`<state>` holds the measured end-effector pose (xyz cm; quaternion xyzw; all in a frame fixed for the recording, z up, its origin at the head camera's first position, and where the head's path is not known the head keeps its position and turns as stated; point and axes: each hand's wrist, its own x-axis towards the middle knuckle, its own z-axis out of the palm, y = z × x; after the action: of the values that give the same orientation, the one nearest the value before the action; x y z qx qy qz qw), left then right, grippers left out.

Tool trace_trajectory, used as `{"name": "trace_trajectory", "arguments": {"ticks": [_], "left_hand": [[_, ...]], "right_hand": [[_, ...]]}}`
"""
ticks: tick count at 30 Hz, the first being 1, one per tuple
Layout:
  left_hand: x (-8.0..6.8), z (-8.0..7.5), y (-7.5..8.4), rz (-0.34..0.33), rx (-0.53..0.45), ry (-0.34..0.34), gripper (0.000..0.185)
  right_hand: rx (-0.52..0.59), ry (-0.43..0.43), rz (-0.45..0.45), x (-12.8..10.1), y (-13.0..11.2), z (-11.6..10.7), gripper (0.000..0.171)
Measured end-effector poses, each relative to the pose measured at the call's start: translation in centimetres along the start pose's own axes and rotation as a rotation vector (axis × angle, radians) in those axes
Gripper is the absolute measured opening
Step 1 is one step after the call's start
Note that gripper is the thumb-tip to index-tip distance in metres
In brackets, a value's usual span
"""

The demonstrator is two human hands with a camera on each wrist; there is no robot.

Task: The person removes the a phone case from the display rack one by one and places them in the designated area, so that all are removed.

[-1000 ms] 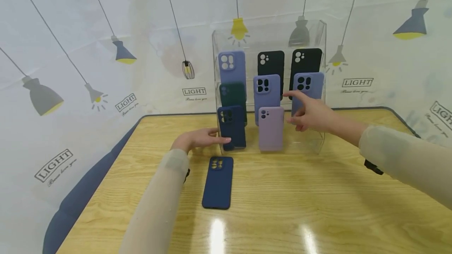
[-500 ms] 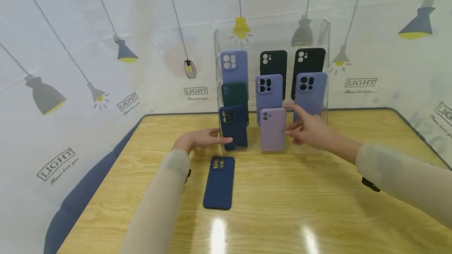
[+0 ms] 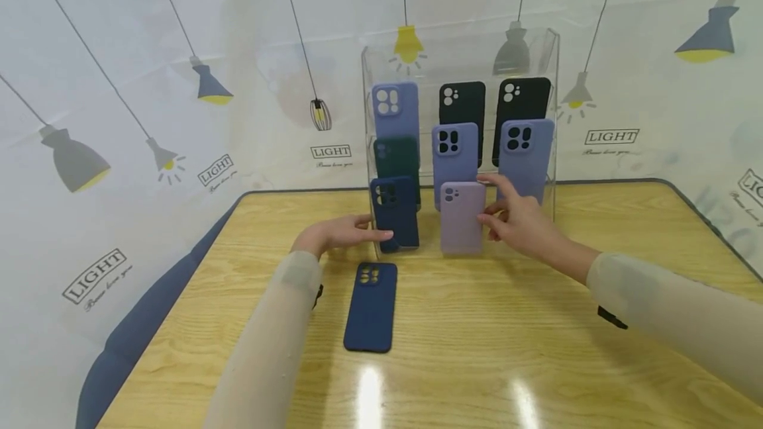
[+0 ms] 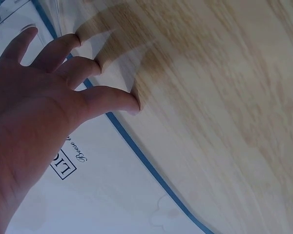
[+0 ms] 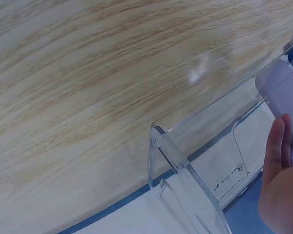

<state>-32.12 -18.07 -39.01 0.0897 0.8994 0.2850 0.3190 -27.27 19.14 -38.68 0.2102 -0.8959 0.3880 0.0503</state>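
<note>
Lilac phone case [image 3: 461, 217] is touched at its edge by the right hand [image 3: 518, 220], fingers loosely spread, while the clear stand [image 3: 551, 85] is steadied by the flat left hand [image 3: 334, 236].

Bright, even overhead light leaves two glare streaks on the desk [image 3: 369, 386]; both wrist views are motion-blurred.
</note>
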Motion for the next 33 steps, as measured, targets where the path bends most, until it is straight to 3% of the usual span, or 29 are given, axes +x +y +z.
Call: {"name": "trace_trajectory", "arguments": {"ticks": [9, 17, 26, 33], "left_hand": [[0.0, 0.1, -0.2, -0.004, 0.004, 0.011, 0.112], [0.0, 0.1, -0.4, -0.006, -0.003, 0.011, 0.112], [0.0, 0.0, -0.2, 0.001, 0.009, 0.004, 0.111], [-0.1, 0.0, 0.1, -0.005, 0.011, 0.008, 0.109]], "right_hand": [[-0.056, -0.004, -0.055, 0.5, -0.7, -0.2, 0.067], [-0.114, 0.084, -0.195, 2.0, -3.3, -2.0, 0.064], [-0.085, 0.025, -0.156, 2.5, -6.4, -3.5, 0.068], [-0.063, -0.049, -0.101, 2.1, -7.5, -2.7, 0.067]]}}
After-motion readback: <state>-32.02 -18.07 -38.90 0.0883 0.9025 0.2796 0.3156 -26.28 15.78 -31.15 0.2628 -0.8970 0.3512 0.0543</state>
